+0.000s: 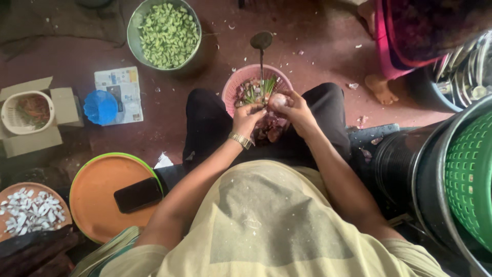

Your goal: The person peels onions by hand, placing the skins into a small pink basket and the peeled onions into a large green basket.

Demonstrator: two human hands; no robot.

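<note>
Head view: both hands' fingers (289, 97) pinching a pale onion (278, 100), pink basket (233, 84) contents half hidden beneath.

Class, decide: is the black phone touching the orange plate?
Touching. The head view shows the black phone lying flat on the orange plate, with no gap between them.

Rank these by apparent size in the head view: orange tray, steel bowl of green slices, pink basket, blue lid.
1. Orange tray, though it sits nearer the camera.
2. Steel bowl of green slices.
3. Pink basket, partly hidden by hands.
4. Blue lid.
</note>
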